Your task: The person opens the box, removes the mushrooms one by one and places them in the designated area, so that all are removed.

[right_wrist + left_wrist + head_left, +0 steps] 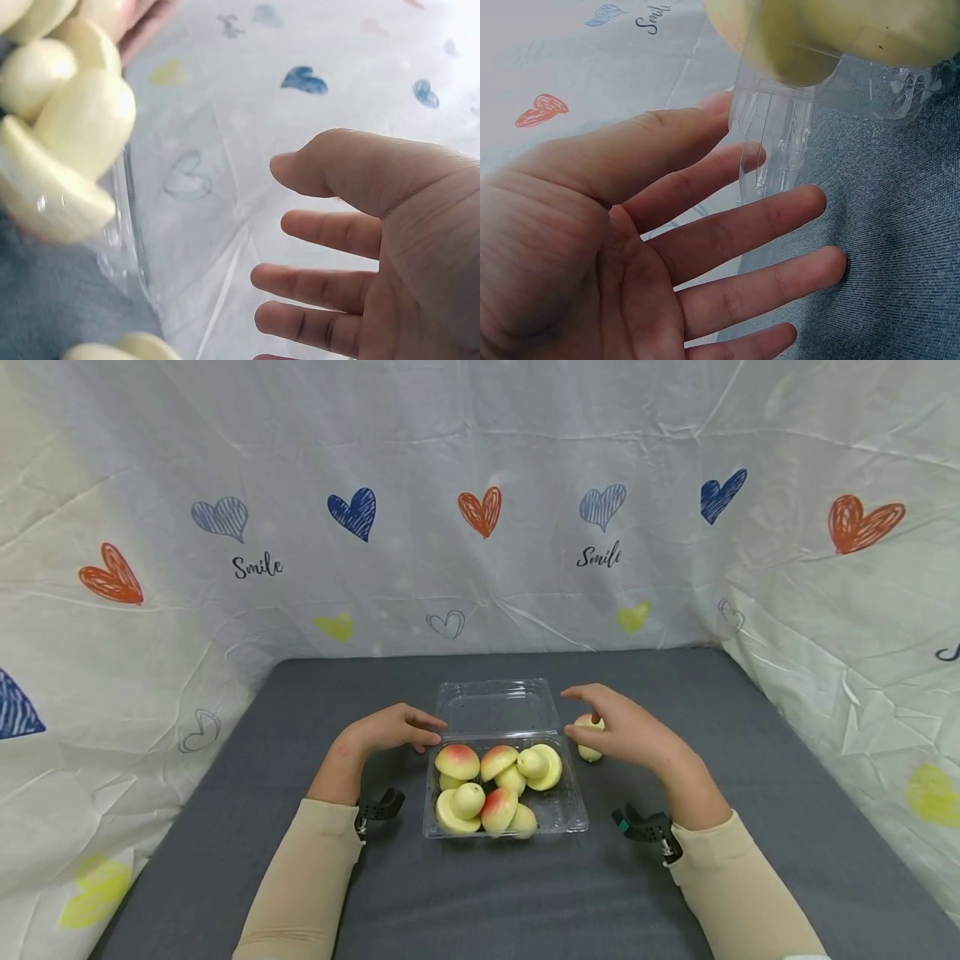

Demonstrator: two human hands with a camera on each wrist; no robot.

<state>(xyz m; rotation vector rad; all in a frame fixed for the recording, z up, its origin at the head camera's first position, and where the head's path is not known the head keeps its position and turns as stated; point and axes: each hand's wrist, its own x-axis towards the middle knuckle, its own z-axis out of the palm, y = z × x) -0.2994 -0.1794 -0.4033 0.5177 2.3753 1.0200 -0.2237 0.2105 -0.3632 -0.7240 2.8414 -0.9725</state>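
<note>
The left hand, fingers relaxed and spread, is at the edge of a clear plastic hinged box, perhaps to steady it; its lid lies back, exposing yellow-and-red peach-shaped pieces. The right hand, fingers released, hovers near another such piece on the grey desk.

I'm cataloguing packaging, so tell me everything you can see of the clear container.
The container looks like glossy, see-through plastic. It is rectangular, with a base and a hinged lid folded back, away from the person. It sits on the grey cloth. Yellow, partly red-blushed pieces fill much of the base, leaving its near right corner bare. The left hand is at its left edge near the hinge, thumb apparently touching.
</note>
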